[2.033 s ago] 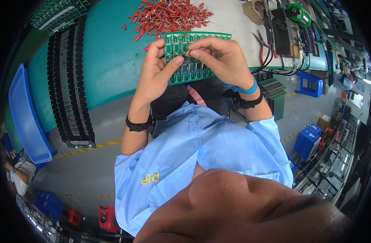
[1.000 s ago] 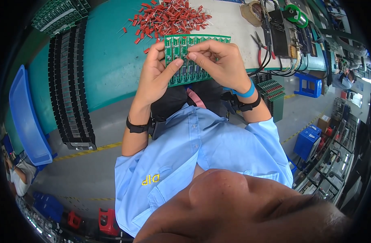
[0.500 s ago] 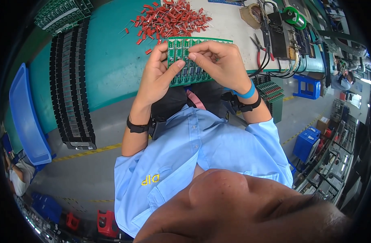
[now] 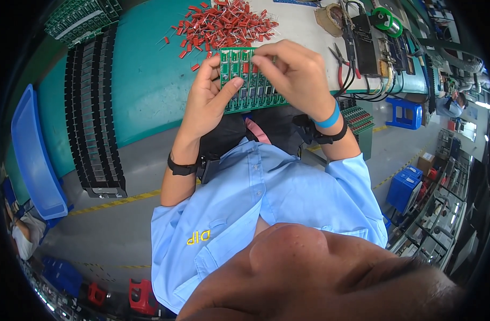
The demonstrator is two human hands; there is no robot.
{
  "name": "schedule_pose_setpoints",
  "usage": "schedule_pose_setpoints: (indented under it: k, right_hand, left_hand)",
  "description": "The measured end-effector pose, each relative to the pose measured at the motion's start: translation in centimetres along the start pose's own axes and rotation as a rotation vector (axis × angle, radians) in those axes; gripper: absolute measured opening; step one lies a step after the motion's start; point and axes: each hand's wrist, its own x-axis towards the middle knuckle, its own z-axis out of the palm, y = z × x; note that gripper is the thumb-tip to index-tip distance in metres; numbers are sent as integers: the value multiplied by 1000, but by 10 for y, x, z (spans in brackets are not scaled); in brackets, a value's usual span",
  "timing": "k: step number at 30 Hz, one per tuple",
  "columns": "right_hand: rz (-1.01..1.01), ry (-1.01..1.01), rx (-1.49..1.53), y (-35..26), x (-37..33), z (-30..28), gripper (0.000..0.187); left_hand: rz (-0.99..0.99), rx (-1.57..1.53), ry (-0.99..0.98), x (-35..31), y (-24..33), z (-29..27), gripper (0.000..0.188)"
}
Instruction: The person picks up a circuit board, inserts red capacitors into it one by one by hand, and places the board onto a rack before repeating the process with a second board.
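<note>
"Right hand (image 4: 301,67): one. Tips of thumb and forefinger close together, pointing left; whether anything sits between them, cannot tell."

"Left hand (image 4: 206,99)?"

"One. Closed on the left edge of a circuit board (image 4: 235,69), thumb across the face, fingers partly out of sight behind."

"Other entries, by size?"

"Surface (image 4: 148,88), green: one, lying beyond the body. Pile of red components (image 4: 229,24): one, on the surface, past the board's far edge, ahead and a little left of the right fingertips. Circuit board, green: one, at the surface's near edge, its narrow strips running lengthwise away from the body; right end hidden by the right hand. Red components on the board (image 4: 245,68): two seen, side by side, just on the near side of the right fingertips."

"Nearer hand?"

"To those two, the right. To the stray red component (image 4: 196,67), one, lying apart from the pile: the left, just beside its fingers."
</note>
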Motion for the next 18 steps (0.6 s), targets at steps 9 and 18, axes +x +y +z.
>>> schedule_pose_setpoints:
  k: [9, 18]
  right_hand:
    - [-300, 51, -190, 26, 9, 5, 32]
    - [3, -241, 93, 21, 13, 1, 34]
  left_hand:
    - [-9, -11, -14, -1, 1, -1, 38]
    - [-32, 9, -21, -2, -2, -4, 39]
